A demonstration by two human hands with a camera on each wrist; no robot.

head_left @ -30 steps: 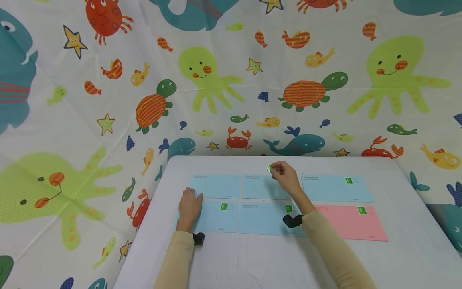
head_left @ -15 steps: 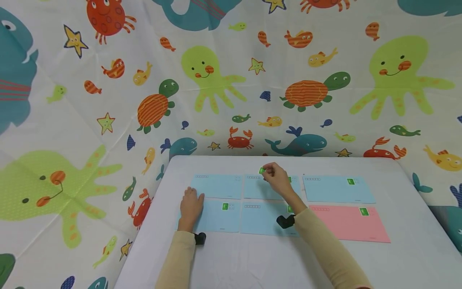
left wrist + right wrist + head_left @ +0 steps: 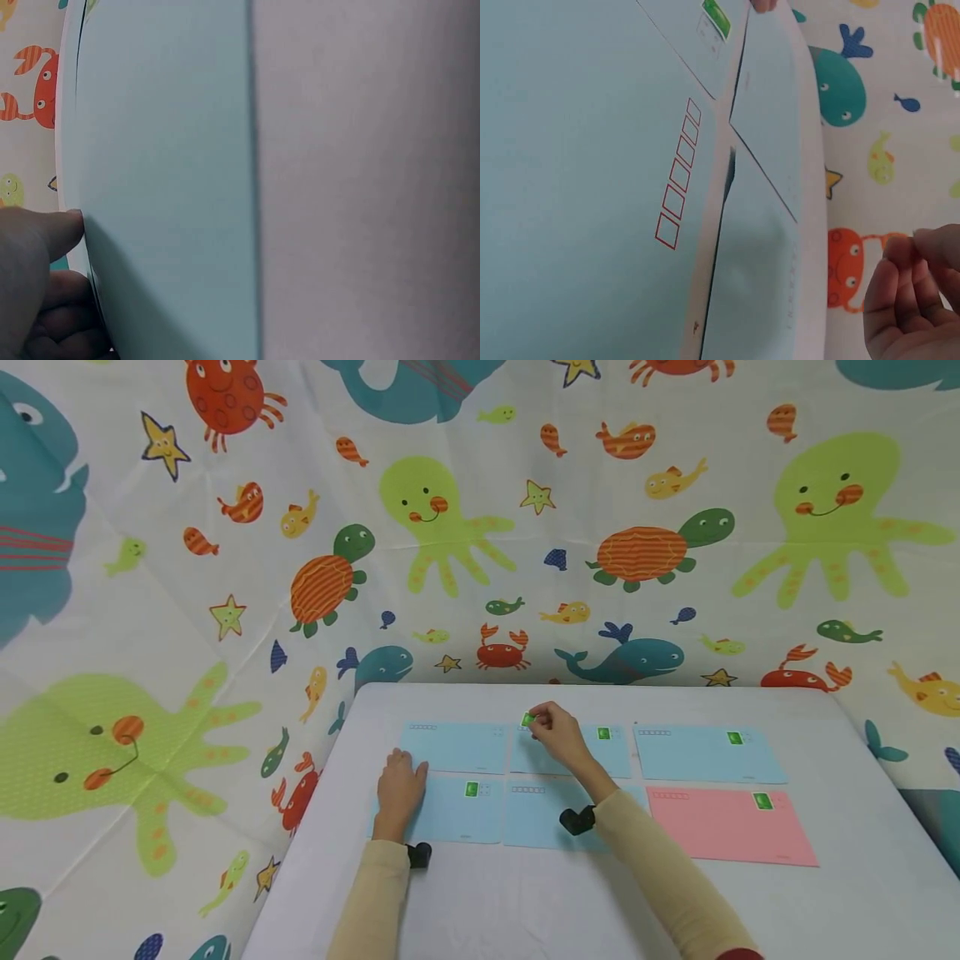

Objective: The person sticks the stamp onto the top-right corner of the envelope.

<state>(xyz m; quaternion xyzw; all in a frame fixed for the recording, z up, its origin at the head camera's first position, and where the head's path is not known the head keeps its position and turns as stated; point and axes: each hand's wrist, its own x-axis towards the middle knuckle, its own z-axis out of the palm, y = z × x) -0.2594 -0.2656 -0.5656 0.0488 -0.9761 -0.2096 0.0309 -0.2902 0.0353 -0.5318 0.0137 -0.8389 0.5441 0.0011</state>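
Note:
A small green stamp (image 3: 527,720) is pinched between the thumb and fingertips of my right hand (image 3: 558,733), over the left end of the upper middle blue envelope (image 3: 615,760). That envelope bears a green stamp (image 3: 603,733) near its right corner. My left hand (image 3: 400,789) rests on the left end of the lower left blue envelope (image 3: 457,820), also stamped. To the left of the right hand lies the upper left blue envelope (image 3: 453,750), its top right corner showing only faint print. In the right wrist view the right hand (image 3: 911,300) has its fingertips together; the stamp does not show there.
Further right lie a stamped blue envelope (image 3: 697,758) and a stamped pink envelope (image 3: 727,833). The right forearm crosses the lower middle blue envelope (image 3: 536,820), hiding its stamp corner. All lie on a white table (image 3: 510,893), with a sea-animal curtain (image 3: 465,635) behind and at the left.
My right hand has moved left with its stamp, uncovering the stamp on the upper middle envelope and hiding the one on the lower middle envelope. The left hand stays on its envelope.

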